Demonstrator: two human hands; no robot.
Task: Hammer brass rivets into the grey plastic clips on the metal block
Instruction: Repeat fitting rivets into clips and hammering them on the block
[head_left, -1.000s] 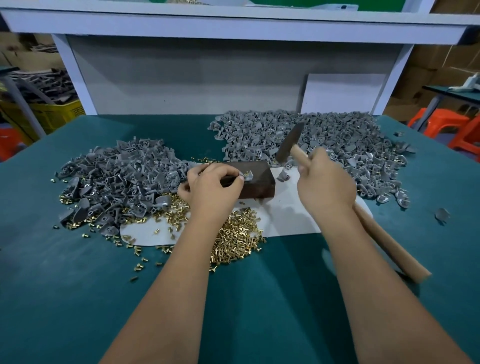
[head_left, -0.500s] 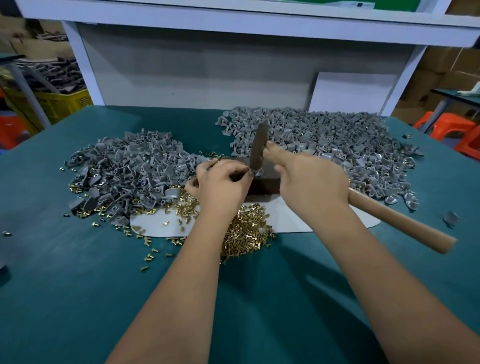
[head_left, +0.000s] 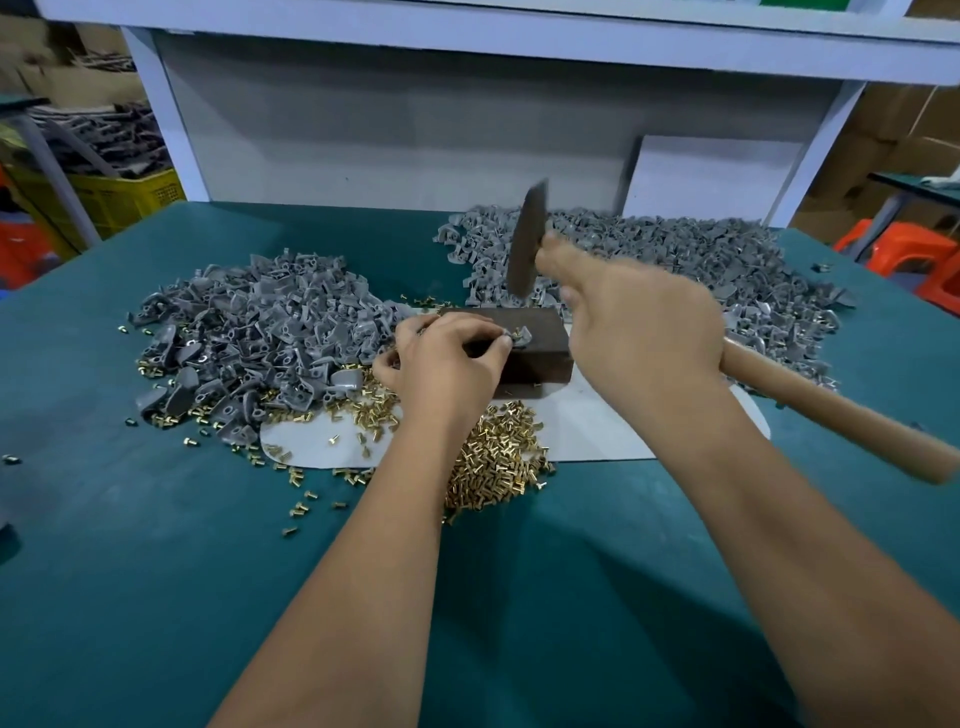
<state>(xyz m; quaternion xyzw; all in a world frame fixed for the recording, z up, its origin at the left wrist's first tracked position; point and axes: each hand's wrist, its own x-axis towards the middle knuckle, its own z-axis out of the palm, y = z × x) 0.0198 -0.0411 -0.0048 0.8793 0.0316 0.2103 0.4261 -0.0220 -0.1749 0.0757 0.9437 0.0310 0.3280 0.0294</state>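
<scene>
Clip (head_left: 521, 336) on block (head_left: 524, 347), pinched by left hand (head_left: 445, 358).
Right hand (head_left: 641, 325) grips hammer (head_left: 527, 240), head raised just beyond clip; rivets (head_left: 493, 462) heaped near left wrist.

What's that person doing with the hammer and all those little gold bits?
A person is fixing brass rivets into grey plastic clips. The left hand pinches one grey clip on top of the dark metal block. The right hand grips a wooden-handled hammer, its head lifted above the block. Loose brass rivets lie heaped in front, with piles of grey clips to the left and behind the block.
</scene>
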